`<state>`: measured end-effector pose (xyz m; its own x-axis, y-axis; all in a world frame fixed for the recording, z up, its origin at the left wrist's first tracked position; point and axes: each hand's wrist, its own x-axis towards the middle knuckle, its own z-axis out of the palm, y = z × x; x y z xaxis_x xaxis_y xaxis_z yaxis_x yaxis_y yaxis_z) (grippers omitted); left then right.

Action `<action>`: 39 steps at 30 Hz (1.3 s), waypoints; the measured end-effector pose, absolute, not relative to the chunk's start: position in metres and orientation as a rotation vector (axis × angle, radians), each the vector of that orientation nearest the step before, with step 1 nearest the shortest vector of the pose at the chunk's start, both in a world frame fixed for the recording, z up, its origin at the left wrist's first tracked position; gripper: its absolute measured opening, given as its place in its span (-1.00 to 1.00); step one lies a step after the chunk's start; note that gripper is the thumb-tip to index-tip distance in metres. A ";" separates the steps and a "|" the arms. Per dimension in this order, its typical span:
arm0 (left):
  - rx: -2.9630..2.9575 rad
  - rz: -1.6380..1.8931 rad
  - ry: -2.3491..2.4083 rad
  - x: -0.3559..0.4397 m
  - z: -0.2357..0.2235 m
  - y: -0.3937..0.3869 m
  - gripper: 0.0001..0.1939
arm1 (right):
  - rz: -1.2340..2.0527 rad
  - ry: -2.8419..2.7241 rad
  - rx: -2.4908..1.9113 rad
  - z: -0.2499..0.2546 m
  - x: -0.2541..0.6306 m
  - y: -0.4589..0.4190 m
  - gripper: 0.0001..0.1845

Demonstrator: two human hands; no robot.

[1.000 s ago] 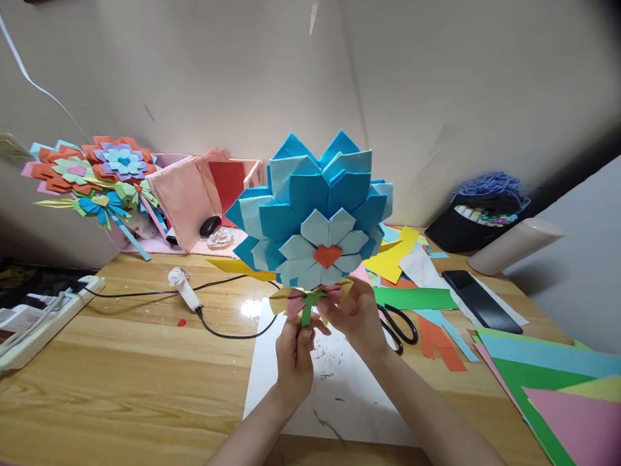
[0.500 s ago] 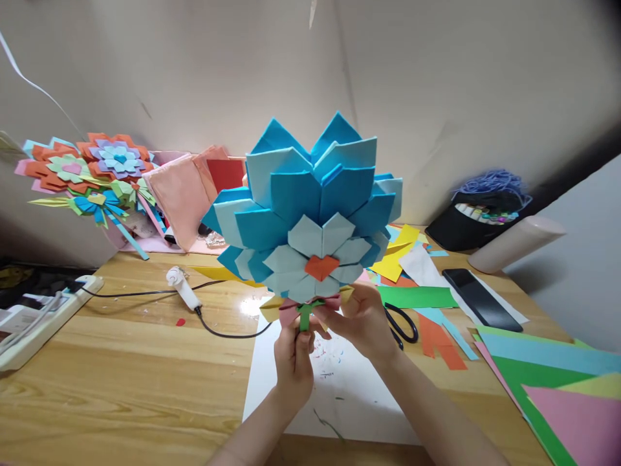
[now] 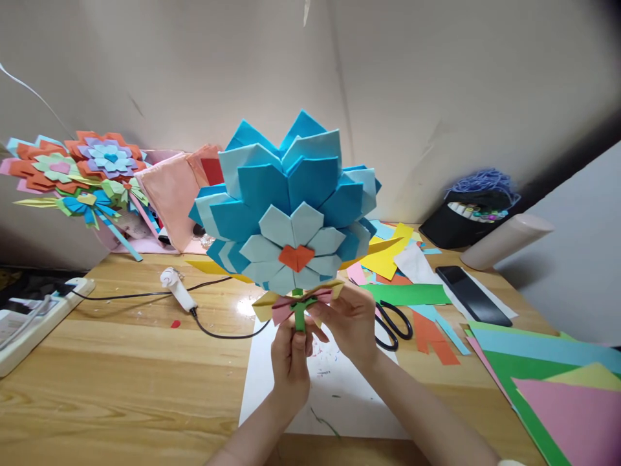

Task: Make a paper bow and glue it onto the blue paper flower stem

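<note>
A large paper flower (image 3: 291, 188) stands upright in front of me, with layered blue and pale blue petals and an orange heart (image 3: 296, 257) at its centre. My left hand (image 3: 291, 362) is closed round its green paper stem (image 3: 299, 320), low down. Just under the petals, a pink and yellow paper bow (image 3: 283, 309) sits across the stem. My right hand (image 3: 353, 323) pinches the right side of this bow, thumb in front and fingers partly hidden behind. Yellow pointed paper pieces (image 3: 218, 268) stick out on either side behind the flower.
White paper (image 3: 359, 414) lies below my hands. Black-handled scissors (image 3: 402, 320), paper scraps, a phone (image 3: 473, 296) and coloured sheets (image 3: 572, 414) are at right. A glue gun (image 3: 179, 291) with its cord, a power strip (image 3: 48, 323) and finished paper flowers (image 3: 109, 158) are at left.
The flower head has tipped back and shifted left in view, showing more of the bow and stem. My right fingers have moved up along the bow's right side.
</note>
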<state>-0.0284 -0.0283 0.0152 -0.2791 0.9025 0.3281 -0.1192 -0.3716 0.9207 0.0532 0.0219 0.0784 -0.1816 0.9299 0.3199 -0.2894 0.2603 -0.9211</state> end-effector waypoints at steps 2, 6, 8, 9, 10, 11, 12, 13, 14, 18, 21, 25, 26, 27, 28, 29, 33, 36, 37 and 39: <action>1.194 1.754 1.069 -0.028 0.014 -0.028 -0.77 | 1.180 -1.253 -0.725 0.078 0.050 0.019 -0.95; 1.169 1.762 1.088 -0.027 0.012 -0.029 -0.73 | 1.108 -1.216 -0.775 0.081 0.046 0.016 -0.96; 1.161 1.763 1.106 -0.027 0.009 -0.029 -0.70 | 1.122 -1.216 -0.797 0.083 0.045 0.015 -0.93; 1.155 1.762 1.116 -0.028 0.008 -0.029 -0.69 | 1.137 -1.221 -0.805 0.084 0.045 0.016 -0.90; 1.150 1.762 1.123 -0.028 0.006 -0.029 -0.69 | 1.156 -1.228 -0.812 0.085 0.045 0.016 -0.88; 1.147 1.760 1.128 -0.029 0.005 -0.028 -0.69 | 1.177 -1.237 -0.814 0.086 0.046 0.017 -0.87; 1.145 1.757 1.134 -0.029 0.005 -0.028 -0.70 | 1.196 -1.244 -0.814 0.087 0.046 0.017 -0.86; 1.150 1.755 1.138 -0.030 0.005 -0.028 -0.71 | 1.214 -1.249 -0.813 0.087 0.046 0.018 -0.86; 1.160 1.753 1.145 -0.030 0.005 -0.028 -0.72 | 1.237 -1.255 -0.809 0.087 0.047 0.018 -0.85; 1.228 1.736 1.205 -0.031 0.011 -0.028 -0.74 | 1.391 -1.292 -0.764 0.088 0.051 0.023 -0.85; 1.232 1.724 1.217 -0.031 0.014 -0.027 -0.75 | 1.526 -1.332 -0.694 0.089 0.056 0.029 -0.84; 1.203 1.708 1.203 -0.030 0.016 -0.026 -0.73 | 1.595 -1.378 -0.667 0.091 0.063 0.037 -0.84; 1.188 1.707 1.197 -0.029 0.017 -0.025 -0.72 | 1.574 -1.389 -0.688 0.091 0.064 0.039 -0.85; 1.168 1.705 1.189 -0.029 0.017 -0.024 -0.72 | 1.536 -1.395 -0.715 0.091 0.065 0.041 -0.85; 1.147 1.704 1.179 -0.028 0.017 -0.023 -0.72 | 1.494 -1.396 -0.743 0.091 0.066 0.043 -0.86; 1.124 1.700 1.166 -0.028 0.018 -0.023 -0.72 | 1.456 -1.389 -0.766 0.091 0.066 0.045 -0.87; 1.039 1.675 1.135 -0.027 0.018 -0.020 -0.75 | 1.361 -1.318 -0.798 0.087 0.063 0.048 -0.82; 1.001 1.663 1.158 -0.027 0.018 -0.019 -0.75 | 1.278 -1.284 -0.805 0.082 0.058 0.049 -0.78; 0.994 1.657 1.162 -0.027 0.018 -0.019 -0.75 | 1.254 -1.280 -0.807 0.081 0.057 0.049 -0.78; 0.990 1.644 1.164 -0.027 0.017 -0.020 -0.77 | 1.215 -1.283 -0.796 0.077 0.055 0.050 -0.79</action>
<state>-0.0271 -0.0198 0.0175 -0.3077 0.9440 0.1194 -0.2008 -0.1871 0.9616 0.0549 0.0496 0.0769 -0.1294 0.9547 0.2680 -0.2155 0.2367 -0.9474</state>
